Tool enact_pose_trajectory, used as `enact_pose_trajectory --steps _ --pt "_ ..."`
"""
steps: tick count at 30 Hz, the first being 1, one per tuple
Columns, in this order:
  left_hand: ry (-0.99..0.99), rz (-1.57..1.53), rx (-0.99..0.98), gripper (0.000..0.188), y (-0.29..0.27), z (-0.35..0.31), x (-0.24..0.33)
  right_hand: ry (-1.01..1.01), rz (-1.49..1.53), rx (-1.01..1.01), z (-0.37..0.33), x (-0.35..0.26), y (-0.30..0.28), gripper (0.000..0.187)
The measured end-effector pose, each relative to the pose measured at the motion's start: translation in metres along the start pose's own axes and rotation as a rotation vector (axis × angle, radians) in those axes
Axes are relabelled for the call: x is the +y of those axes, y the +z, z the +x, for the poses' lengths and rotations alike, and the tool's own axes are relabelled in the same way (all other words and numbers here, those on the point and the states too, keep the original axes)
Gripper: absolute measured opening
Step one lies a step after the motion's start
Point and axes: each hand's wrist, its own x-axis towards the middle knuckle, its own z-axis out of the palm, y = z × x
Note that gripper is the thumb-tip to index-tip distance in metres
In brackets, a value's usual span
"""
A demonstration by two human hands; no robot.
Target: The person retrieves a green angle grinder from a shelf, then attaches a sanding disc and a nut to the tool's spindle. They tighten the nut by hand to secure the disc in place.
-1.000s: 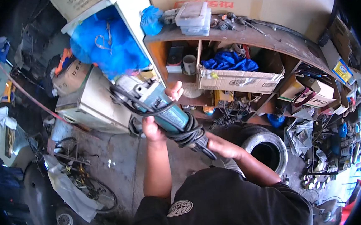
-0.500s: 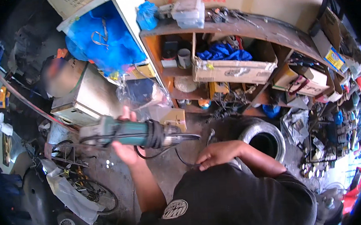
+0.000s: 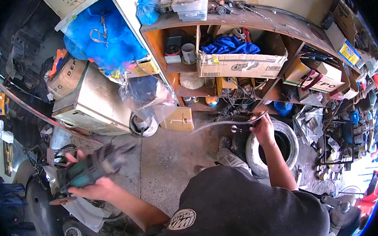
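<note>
Now the left hand (image 3: 98,189) clasps the grinder (image 3: 79,173) farther toward lower left; the right hand (image 3: 264,131), shifted centre-right, clutches the cord (image 3: 224,122).

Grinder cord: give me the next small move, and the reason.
Probably draw the right hand farther from the green grinder, paying out cord: blurred dark loops seem wrapped round the body in the left hand, while the right holds one length.
</note>
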Motion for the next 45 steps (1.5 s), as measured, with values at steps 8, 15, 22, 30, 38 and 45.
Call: enact_pose_trajectory --steps 8,15,22,30,38,45 --pt "-0.16 0.032 -0.385 0.083 -0.05 0.016 0.026 0.196 0.522 -0.174 0.068 0.065 -0.191 0.029" --pt "0.101 0.241 0.008 0.084 -0.058 0.007 0.059 0.312 -0.503 -0.016 0.029 0.071 -0.142 0.014" --pt "-0.26 -0.242 -0.576 0.096 -0.025 -0.049 0.042 0.059 -0.827 -0.964 -0.039 0.087 0.077 0.054" --pt "-0.64 -0.477 -0.692 0.111 0.017 -0.078 -0.003 0.504 -0.612 -1.582 -0.124 0.063 0.201 0.067" --pt "-0.017 0.187 -0.424 0.093 -0.004 -0.057 -0.006 0.017 -0.385 -1.658 -0.128 -0.019 0.19 0.028" --pt "-0.572 -0.448 -0.695 0.088 0.019 -0.019 0.041 0.016 -0.689 -0.648 -0.06 0.002 0.17 0.023"
